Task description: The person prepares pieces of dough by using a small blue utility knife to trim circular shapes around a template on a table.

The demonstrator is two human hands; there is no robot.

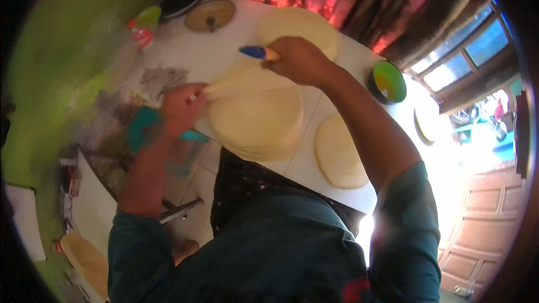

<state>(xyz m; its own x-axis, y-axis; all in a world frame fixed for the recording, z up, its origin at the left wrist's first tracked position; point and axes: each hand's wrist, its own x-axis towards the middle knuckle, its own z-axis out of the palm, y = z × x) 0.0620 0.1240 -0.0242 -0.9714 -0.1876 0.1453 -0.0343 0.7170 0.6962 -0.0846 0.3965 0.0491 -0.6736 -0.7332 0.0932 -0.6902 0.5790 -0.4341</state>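
Note:
A thick stack of round, flat dough sheets (255,120) lies on the white table in front of me. My left hand (184,104) is closed on the left edge of the top sheet, which stretches up and is slightly lifted there. Above the far side of the stack, my right hand (300,60) grips a tool with a blue end and a light wooden part (257,52). Its kind is hard to tell, as the hand hides the rest. Another round of dough (300,22) lies farther back, partly behind the right hand, and a smaller one (339,154) lies near the right forearm.
A green bowl with a dark outside (388,81) stands at the table's right. At the back left are a round lid with a knob (210,15), a dark pan (181,3) and a bottle with a red cap (140,35). A teal plastic stool (145,126) stands below the left arm.

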